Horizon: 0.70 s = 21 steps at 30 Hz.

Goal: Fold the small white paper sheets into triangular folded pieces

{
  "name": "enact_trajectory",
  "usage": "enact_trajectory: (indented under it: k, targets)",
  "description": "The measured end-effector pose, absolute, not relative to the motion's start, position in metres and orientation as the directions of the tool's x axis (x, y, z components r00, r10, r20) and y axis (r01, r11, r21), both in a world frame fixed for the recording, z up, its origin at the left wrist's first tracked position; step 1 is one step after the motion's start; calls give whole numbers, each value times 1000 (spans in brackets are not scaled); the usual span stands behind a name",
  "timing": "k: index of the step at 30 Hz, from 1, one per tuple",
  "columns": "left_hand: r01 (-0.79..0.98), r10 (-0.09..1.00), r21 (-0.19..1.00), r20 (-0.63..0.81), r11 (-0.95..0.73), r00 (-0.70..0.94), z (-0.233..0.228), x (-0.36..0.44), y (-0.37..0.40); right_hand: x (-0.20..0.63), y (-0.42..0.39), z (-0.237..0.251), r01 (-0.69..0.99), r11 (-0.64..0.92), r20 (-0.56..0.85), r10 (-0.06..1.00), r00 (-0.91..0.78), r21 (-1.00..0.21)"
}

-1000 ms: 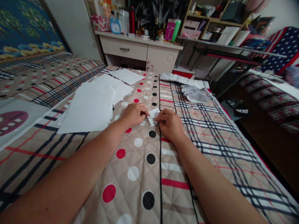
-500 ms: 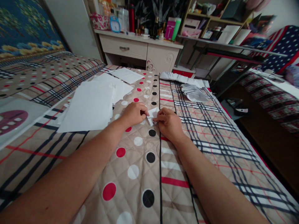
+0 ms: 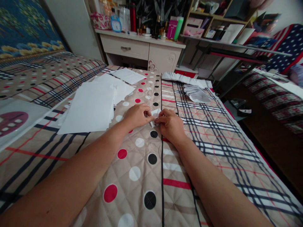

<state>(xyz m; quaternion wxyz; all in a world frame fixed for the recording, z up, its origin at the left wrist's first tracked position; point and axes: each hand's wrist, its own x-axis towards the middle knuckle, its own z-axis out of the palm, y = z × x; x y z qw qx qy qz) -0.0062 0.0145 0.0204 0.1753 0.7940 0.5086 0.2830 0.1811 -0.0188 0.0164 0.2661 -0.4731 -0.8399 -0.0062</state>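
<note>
Both forearms reach out over the quilt (image 3: pixel 146 176). The left hand (image 3: pixel 137 115) and the right hand (image 3: pixel 170 124) meet, fingers pinched together on a small folded paper (image 3: pixel 155 114) lying on the quilt between them. Further left lies a stack of white sheets (image 3: pixel 91 107); beyond, folded pieces (image 3: pixel 196 94).

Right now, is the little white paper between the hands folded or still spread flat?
Folded. The small paper piece is compact, far smaller than the flat sheets, pinched between the left hand and right hand.
</note>
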Motion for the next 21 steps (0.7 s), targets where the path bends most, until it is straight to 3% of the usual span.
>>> enact_trajectory:
  k: [6,13,17,21]
  targets:
    - [694,946,644,193,-321,259,18,-8,17,181,-19,14,788,544,463,799,-383,-287]
    - [659,931,664,180,-353,318,13,-10,20,185,-16,12,677,406,400,899,-178,-613]
    - [626,912,672,205,-396,356,13,-9,19,191,-14,18,750,288,342,936,-88,-595]
    - [626,916,680,189,-382,354,16,-7,18,195,-12,23,782,128,193,981,-10,-610]
